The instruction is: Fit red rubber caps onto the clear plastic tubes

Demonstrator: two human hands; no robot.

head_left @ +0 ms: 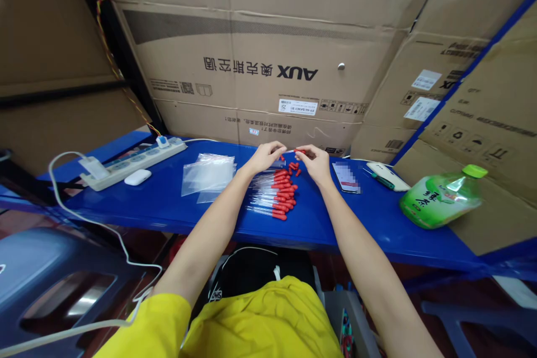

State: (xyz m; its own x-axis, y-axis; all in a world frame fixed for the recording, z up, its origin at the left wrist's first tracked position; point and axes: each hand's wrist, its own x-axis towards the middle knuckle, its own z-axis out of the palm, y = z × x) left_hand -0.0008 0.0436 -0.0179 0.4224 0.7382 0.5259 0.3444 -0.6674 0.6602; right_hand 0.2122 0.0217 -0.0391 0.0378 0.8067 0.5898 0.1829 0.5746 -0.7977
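Observation:
Over the back part of the blue table, my left hand [267,156] is closed in a pinch on a thin clear dropper tube [289,151]. Facing it, my right hand [315,162] pinches a red rubber bulb [300,151] at the tube's other end. How far the tube sits inside the bulb is too small to tell. Just below my hands lie several loose red bulbs [294,168]. Nearer to me, a row of droppers [282,197] lies side by side, clear tubes to the left and red bulbs to the right. My left forearm hides part of the tubes.
Clear plastic bags [210,172] lie left of my forearm. Further left are a power strip [138,161] and a white case [137,177]. To the right are a phone [345,177], a green cutter [382,180] and a green bottle [440,198]. Cardboard [260,39] walls the back.

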